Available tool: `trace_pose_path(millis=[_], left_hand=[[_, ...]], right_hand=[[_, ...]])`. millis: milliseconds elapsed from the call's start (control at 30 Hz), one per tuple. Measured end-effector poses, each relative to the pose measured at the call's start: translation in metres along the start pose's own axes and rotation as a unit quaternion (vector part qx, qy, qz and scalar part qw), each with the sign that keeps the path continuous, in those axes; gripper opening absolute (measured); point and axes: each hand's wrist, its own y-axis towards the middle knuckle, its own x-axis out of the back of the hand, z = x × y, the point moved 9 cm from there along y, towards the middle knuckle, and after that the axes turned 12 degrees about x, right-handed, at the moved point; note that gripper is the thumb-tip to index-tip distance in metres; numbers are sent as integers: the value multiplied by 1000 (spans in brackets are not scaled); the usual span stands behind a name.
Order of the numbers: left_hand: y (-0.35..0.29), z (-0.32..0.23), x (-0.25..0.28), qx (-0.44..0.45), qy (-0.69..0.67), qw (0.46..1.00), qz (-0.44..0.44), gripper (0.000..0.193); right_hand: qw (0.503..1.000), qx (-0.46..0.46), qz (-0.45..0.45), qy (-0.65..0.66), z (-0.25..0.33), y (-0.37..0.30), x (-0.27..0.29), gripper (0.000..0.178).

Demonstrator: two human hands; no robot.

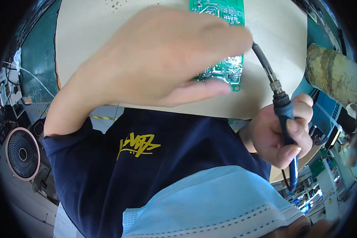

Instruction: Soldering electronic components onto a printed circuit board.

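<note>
A green circuit board (233,71) with silvery solder spots lies on a beige sheet (77,43) ahead of me. My left hand (158,57) reaches across it, hiding its middle. The fingers stretch to the right with the thumb spread apart below them, and part of the board shows in the gap. In my right hand (270,133), low at the right, a soldering iron (282,106) is gripped by its dark blue handle. Its metal shaft slants up and left, and its upper end meets the outline of my left fingertips. The very tip is hard to make out.
Dark green tabletop (37,59) borders the sheet at the left. A mottled brownish cylinder (333,73) lies at the right edge. Down at the left stands a round fan (23,154). Small brown crumbs (117,5) dot the sheet's far side.
</note>
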Motion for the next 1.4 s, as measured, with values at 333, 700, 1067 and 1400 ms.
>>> trace_pose_path(millis=[333,700,1067,1400], left_hand=[[12,25,29,24,-32,991,-130,11],[7,25,28,-88,-47,974,-201,15],[6,30,23,-83,-62,976,-193,15],[8,25,23,-80,-30,979,-187,18]], right_hand=[[1000,-3,20,8,0,3,-10,38],[999,-23,26,7,-3,4,-12,37],[999,-34,41,11,-5,5,-13,36],[998,-43,49,3,-5,2,-11,36]])
